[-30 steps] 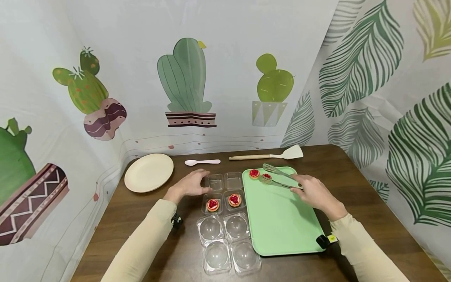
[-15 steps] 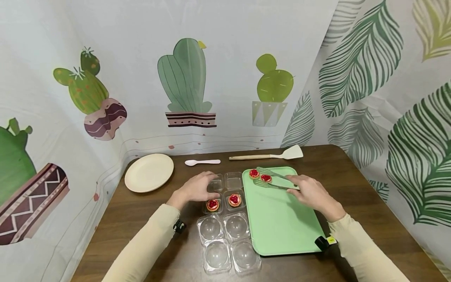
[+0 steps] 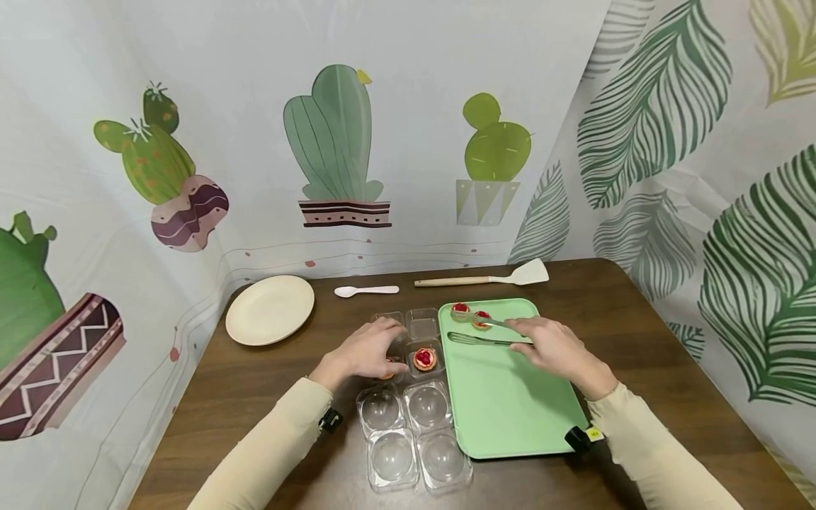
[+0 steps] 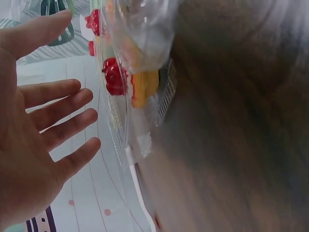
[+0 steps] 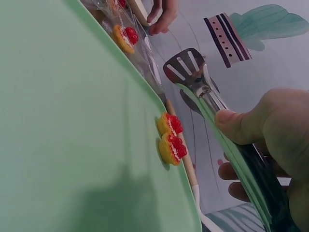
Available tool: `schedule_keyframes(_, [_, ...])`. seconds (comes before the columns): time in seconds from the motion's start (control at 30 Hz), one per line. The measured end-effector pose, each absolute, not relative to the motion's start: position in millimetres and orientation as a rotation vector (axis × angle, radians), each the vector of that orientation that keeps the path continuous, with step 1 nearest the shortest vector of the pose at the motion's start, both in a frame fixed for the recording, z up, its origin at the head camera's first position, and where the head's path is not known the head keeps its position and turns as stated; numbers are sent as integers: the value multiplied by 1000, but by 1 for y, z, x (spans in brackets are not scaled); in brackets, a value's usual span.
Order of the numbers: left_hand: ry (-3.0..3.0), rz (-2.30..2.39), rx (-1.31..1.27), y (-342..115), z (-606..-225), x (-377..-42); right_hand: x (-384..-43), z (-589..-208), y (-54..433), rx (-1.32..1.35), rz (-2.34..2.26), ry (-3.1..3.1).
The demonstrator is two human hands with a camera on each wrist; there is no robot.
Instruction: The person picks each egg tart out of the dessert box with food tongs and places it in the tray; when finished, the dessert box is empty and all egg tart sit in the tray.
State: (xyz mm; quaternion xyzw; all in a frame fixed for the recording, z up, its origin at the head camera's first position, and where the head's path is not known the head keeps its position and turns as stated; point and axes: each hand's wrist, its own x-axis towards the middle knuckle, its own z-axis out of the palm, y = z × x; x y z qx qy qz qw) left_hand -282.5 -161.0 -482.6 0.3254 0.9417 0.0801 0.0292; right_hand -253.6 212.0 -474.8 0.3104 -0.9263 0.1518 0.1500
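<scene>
My left hand (image 3: 366, 350) hovers over the left side of a clear plastic container (image 3: 422, 324), palm facing it and fingers spread and bent, as the left wrist view shows. It partly hides one red-topped tart (image 4: 145, 87); another tart (image 3: 424, 359) sits in the neighbouring compartment. With my right hand (image 3: 556, 348) I grip a pair of slotted tongs (image 5: 212, 99). Their two heads are apart above the far left of the green tray (image 3: 510, 404). Two tarts (image 5: 170, 150) lie there side by side, apart from the tongs in the right wrist view.
The container's domed lid (image 3: 392, 457) lies folded out toward me, beside the tray. Behind are a cream plate (image 3: 270, 310), a pale pink spoon (image 3: 370, 290) and a white spatula with a wooden handle (image 3: 452, 281). A patterned cloth (image 3: 421, 142) hangs behind the table.
My left hand has moved right and toward me, now covering much of the front left tart. The tongs have moved left, their heads shifting across the tray's far left corner.
</scene>
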Motion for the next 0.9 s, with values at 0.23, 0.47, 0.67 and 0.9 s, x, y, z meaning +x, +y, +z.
schedule_keyframes(0.23, [2911,225,1051,-155,-486,-277,-254,-475,205,971,419,-2614])
schedule_keyframes(0.47, [2934,191,1071,-151,-490,-272,-252,-475,196,1018,387,-2605])
schedule_keyframes(0.67, [2929,196,1039,-150,-493,-269,-249,-477,188,1061,339,-2596])
schedule_keyframes(0.9, [2932,181,1012,-150,-494,-267,-247,-477,177,1107,300,-2592])
